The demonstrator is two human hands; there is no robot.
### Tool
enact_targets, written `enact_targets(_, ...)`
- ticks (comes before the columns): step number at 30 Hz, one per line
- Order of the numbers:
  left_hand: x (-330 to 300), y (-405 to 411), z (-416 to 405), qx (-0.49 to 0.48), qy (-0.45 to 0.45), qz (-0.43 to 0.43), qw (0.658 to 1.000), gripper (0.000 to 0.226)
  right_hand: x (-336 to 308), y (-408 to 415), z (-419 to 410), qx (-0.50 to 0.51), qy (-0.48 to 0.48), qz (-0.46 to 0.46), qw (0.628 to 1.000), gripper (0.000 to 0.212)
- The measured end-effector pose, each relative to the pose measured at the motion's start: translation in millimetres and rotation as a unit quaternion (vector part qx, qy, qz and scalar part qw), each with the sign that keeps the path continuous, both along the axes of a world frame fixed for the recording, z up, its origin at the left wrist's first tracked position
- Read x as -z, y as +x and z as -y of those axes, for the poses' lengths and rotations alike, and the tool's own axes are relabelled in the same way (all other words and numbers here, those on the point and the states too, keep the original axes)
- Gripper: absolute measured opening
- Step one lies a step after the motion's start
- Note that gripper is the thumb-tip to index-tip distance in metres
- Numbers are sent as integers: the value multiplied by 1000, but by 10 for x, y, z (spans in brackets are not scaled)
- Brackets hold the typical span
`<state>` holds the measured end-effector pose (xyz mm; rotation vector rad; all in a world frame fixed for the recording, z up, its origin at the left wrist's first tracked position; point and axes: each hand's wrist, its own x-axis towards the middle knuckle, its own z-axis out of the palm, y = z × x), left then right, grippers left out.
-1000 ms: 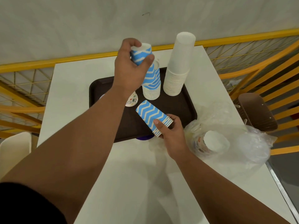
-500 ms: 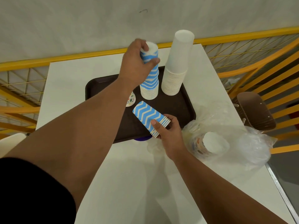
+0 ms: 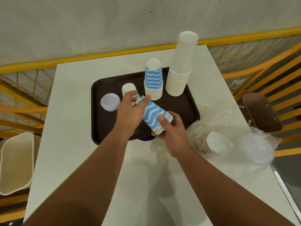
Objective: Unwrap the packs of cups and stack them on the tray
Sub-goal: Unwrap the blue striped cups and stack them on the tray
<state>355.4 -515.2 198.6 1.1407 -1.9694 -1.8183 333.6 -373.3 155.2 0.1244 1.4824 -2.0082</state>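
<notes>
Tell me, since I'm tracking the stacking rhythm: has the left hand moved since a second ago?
Yes. The left hand came down off the blue stack on the tray, toward the held cups.

Matt paper cups [image 3: 154, 79]; dark plastic tray [image 3: 182, 105]; crinkled glossy wrap [image 3: 254, 144].

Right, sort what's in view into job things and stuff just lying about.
Job things:
- tray
- blue stack standing on the tray
- white stack standing on the tray
- blue cups gripped by right hand, left hand at their top
- wrapped pack

Lying about:
- table
- brown chair
- yellow railing
</notes>
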Motion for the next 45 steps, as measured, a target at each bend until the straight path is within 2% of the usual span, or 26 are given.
enact_targets(1,14,58,-61,-5,67,-21,998,44,-1,8,2,-7,2,-5,1000,63)
enact_targets(3,32,129,-152,-37,142,-48,988,40,26,28,11,-13,21,-30,999,63)
enact_targets(5,79,138,-184,-76,166,-52,982,41,63,45,13,-9,43,-63,997,65)
enact_targets(8,123,101,-145,-108,144,-49,982,46,87,46,-9,-2,55,-103,993,65)
enact_targets(10,72,67,-91,-106,86,-59,989,44,108,30,-30,9,54,-95,994,67)
enact_targets(12,-57,6,-22,-106,-19,-103,989,40,137,15,-39,20,63,-83,994,69)
enact_targets(15,-313,-188,119,-83,-172,-186,964,37,153,12,-36,18,86,-71,994,70)
enact_targets(19,-494,-567,253,27,-285,-232,930,42,131,17,-21,13,94,-67,993,71)
enact_targets(23,-436,-866,336,87,-374,-203,901,47,145,24,-21,5,110,-64,992,73)
enact_targets(27,-212,-969,380,179,-420,-62,888,45,158,29,-42,0,119,-61,991,73)
enact_targets(30,-128,-917,371,204,-396,15,895,42,163,32,-52,4,116,-65,991,77)
enact_targets(33,-178,-787,361,199,-382,6,902,45,145,27,-47,10,118,-70,991,78)
enact_targets(35,-200,-621,336,155,-361,-1,919,47,118,15,-46,21,101,-65,993,78)
enact_targets(37,-153,-388,275,70,-304,12,950,44,69,1,-50,30,75,-55,995,75)
enact_targets(39,-61,-162,176,-6,-177,15,984,41,7,-7,-47,29,55,-49,997,68)
enact_targets(41,-6,16,39,-31,7,-1,999,45,-38,-3,-24,20,41,-54,998,61)
enact_targets(43,45,133,-56,-34,148,-32,988,48,-65,10,3,6,27,-52,998,58)
enact_targets(45,65,195,-89,-54,204,-57,976,46,-57,18,7,-10,8,-35,999,56)
